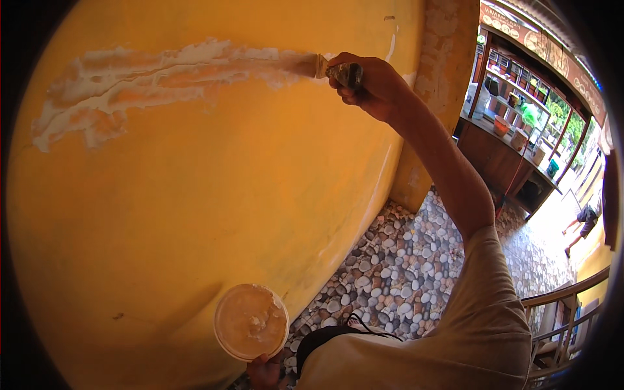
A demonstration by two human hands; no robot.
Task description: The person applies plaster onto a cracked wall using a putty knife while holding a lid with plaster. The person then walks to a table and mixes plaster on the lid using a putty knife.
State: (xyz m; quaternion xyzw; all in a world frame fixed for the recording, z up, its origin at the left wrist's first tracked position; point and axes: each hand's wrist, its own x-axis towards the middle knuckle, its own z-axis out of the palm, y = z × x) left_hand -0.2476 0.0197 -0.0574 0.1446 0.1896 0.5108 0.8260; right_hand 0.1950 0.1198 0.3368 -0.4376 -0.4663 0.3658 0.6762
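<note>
My right hand (370, 88) is raised against the yellow wall (214, 195), its fingers closed around the dark, white-spotted handle of a putty knife (320, 66). The tool's blade lies at the right end of a long, uneven band of whitish filler (146, 78) that runs across the upper wall. Low down, close to the wall, my left hand (265, 373) grips the rim of a round, pale tub (252, 322). Some filler sits lumped inside it. Most of the left hand's fingers are hidden beneath the tub.
Beyond the wall's corner pillar (435, 97) stands a wooden stall (500, 149) with containers on its counter. The floor (390, 273) has a pebble pattern. A wooden railing (565, 299) is at the lower right. Another person (584, 221) appears at the far right.
</note>
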